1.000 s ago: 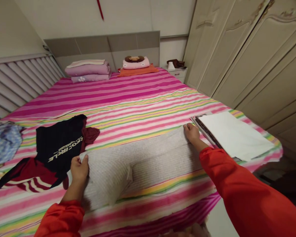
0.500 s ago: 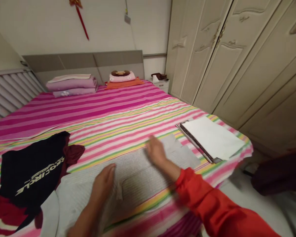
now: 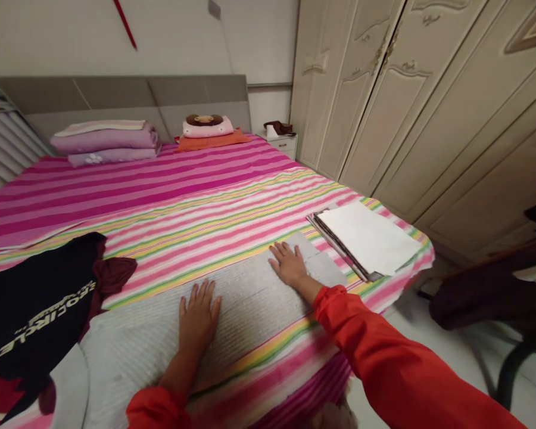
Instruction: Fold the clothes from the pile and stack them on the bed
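Note:
A light grey ribbed garment (image 3: 250, 301) lies stretched out flat across the striped bed cover, its kind hard to tell. At its lower left is a paler, smooth band (image 3: 71, 381). My left hand (image 3: 199, 316) rests palm down on the middle of the garment, fingers spread. Farther right, my right hand (image 3: 289, 264) also lies flat on it near the narrow end, fingers apart. Neither hand grips anything. To the left of the garment is a dark top with pale lettering (image 3: 49, 304), with a maroon sleeve-like part beside it.
On the right side of the bed sits a flat stack with a white top layer (image 3: 368, 235) and darker layers below. Folded lilac bedding (image 3: 107, 140) and a pink pillow (image 3: 208, 127) are by the headboard (image 3: 201, 98). Wardrobe doors (image 3: 384, 107) stand along the right.
Both hands were blurred and raised over the grey garment; now they lie flat on it with fingers spread. The garment looks smoother, and the view has shifted slightly.

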The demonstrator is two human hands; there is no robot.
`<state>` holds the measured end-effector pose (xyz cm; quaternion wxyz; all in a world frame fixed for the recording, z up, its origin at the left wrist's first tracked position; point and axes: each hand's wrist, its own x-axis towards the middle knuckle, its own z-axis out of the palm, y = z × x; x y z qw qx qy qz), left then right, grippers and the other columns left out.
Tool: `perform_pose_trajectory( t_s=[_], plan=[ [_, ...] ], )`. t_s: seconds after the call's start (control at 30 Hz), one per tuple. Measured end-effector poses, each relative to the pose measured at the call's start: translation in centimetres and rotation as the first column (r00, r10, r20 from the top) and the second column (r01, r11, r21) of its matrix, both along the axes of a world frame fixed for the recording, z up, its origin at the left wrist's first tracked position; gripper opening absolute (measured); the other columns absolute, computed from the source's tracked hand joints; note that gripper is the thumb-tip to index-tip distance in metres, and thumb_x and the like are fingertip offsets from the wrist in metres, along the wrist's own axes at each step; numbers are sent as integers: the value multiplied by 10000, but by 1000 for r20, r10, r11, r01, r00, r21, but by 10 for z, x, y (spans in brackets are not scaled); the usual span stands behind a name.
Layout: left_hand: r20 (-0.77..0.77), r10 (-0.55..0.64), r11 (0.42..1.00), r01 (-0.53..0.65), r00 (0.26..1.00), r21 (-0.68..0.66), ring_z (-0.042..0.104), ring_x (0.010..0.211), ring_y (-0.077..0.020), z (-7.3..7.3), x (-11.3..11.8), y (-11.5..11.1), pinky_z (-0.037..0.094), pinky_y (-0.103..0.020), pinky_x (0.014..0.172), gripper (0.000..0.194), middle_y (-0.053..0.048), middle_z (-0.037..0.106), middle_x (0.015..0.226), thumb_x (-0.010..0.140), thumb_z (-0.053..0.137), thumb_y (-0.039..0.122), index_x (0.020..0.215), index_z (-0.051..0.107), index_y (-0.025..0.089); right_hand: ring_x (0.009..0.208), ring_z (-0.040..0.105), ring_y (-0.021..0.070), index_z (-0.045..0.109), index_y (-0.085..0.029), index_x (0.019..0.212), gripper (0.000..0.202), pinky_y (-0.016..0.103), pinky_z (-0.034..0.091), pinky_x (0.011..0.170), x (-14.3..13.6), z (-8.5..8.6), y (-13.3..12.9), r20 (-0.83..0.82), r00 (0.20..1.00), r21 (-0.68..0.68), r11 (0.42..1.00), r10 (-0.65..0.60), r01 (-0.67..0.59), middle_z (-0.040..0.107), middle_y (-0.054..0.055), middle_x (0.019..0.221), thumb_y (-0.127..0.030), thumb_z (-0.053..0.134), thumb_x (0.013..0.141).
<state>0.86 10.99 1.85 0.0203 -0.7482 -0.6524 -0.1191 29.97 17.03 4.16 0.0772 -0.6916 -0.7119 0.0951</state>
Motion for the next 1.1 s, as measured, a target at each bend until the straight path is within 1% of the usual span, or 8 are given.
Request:
perform_pose_trajectory(
  t_s=[0.27,0.37,0.47,0.6,0.67,0.83,1.0,1.1],
  plan=[
    [-7,-4,999,4,1000,50,375,1422,-290,-8,-5,2,275,-571,1147,494,-86,474,1506,977,333,357,1414,517,221,1504,182,187,302,-274,1540,540,518,67,1208,38,-2,8,-10,996,-6,996,-89,89,253,12,1624,-398,246,1018],
    [-8,-10,998,10,1000,67,387,1415,-280,-12,-6,3,282,-558,1147,484,-78,473,1506,977,342,352,1408,525,228,1499,204,209,327,-261,1531,533,543,110,1193,29,9,5,-19,993,-53,992,-113,111,275,38,1616,-383,257,1018],
    [-1,-8,998,8,1000,68,401,1408,-275,-13,-6,4,291,-549,1144,475,-75,480,1500,972,358,338,1403,531,236,1493,222,262,391,-227,1505,529,578,154,1169,1,15,-13,-30,995,5,996,-94,95,308,94,1600,-391,279,1016],
    [8,-12,996,11,1000,84,403,1410,-273,-13,-7,4,303,-542,1142,471,-75,489,1492,967,374,334,1401,534,241,1490,235,269,444,-270,1475,507,570,139,1183,-40,7,-54,-110,982,186,973,156,-134,348,78,1583,-434,344,1006],
    [11,-14,996,13,1000,94,405,1410,-271,-14,-7,4,309,-535,1142,471,-71,490,1491,966,373,333,1400,535,250,1482,258,272,447,-281,1472,507,583,147,1183,-49,3,-66,-132,970,199,964,206,-177,371,68,1571,-443,367,999],
    [19,-11,994,8,1000,112,417,1404,-265,-22,-11,5,322,-530,1142,472,-57,499,1482,956,378,326,1397,539,278,1475,272,293,440,-232,1481,535,598,163,1181,-34,0,-63,-105,994,95,995,34,-24,359,75,1571,-437,337,997],
    [28,12,994,-15,1000,110,417,1405,-251,-23,-10,7,312,-508,1156,468,-46,494,1486,950,398,313,1394,541,289,1462,308,283,464,-241,1469,547,561,159,1196,-25,-13,-57,-82,997,153,988,15,-2,393,63,1553,-459,298,995],
    [32,105,994,-107,994,37,404,1411,-274,-18,4,1,311,-538,1151,476,-72,472,1497,947,391,280,1400,537,257,1456,322,280,474,-253,1463,545,554,171,1195,-27,-19,-58,-94,995,173,985,23,-6,413,62,1542,-465,312,988]
  ],
)
